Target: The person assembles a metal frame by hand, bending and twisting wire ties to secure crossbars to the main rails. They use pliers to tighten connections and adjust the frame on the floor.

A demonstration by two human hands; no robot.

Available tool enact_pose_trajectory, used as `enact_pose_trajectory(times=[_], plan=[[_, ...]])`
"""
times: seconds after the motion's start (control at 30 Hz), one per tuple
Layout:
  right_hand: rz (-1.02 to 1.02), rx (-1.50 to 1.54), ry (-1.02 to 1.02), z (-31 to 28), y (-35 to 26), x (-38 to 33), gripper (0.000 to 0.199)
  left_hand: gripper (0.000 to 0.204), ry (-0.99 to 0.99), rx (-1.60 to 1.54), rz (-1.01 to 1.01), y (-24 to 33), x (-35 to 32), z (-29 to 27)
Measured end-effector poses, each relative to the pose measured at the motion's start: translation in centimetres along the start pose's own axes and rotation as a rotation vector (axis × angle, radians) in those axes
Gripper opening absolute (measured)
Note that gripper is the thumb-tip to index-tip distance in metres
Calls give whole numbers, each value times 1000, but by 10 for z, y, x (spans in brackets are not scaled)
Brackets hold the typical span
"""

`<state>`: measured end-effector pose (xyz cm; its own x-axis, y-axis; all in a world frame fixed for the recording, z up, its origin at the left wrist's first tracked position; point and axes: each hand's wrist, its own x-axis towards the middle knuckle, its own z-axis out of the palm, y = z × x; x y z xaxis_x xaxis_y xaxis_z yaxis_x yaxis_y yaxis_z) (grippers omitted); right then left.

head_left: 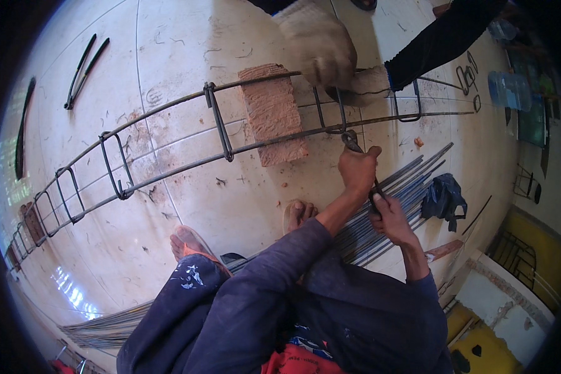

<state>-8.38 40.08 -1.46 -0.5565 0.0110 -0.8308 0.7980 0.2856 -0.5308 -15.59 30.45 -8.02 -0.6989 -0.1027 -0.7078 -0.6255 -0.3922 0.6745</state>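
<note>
A long, narrow rebar frame [181, 174] with square stirrups [217, 121] lies across a rough orange brick [271, 118]. My left hand [358, 169] is closed just below the near bar, around the upper part of dark pincers [351, 142]. The pincers' head touches or nearly touches the bar at a stirrup. Lower down, my right hand [393, 218] is wrapped round the handle end. Opposite me, a co-worker's gloved hand [321, 47] is on the far bar, blurred, and the other gloved hand [369, 86] is at the stirrups.
Loose steel rods [380, 212] lie beneath my arms, with a dark plastic bag [444, 198] beside them. Bolt cutters [84, 71] rest at the far left. More rods [106, 327] are at the lower left. Wire scraps dot the tiled floor [181, 31].
</note>
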Motion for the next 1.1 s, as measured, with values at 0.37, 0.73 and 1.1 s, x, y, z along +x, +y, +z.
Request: enact_pose_trajectory(times=[0.37, 0.73, 1.1], plan=[[343, 647, -407, -21, 9, 8, 46, 28, -533, -781, -546, 2, 4, -17], [-584, -1063, 535, 21, -10, -22, 48, 31, -474, -828, -527, 2, 5, -7], [-511, -941, 341, 8, 1, -7, 38, 9, -267, -398, -407, 2, -1, -3]])
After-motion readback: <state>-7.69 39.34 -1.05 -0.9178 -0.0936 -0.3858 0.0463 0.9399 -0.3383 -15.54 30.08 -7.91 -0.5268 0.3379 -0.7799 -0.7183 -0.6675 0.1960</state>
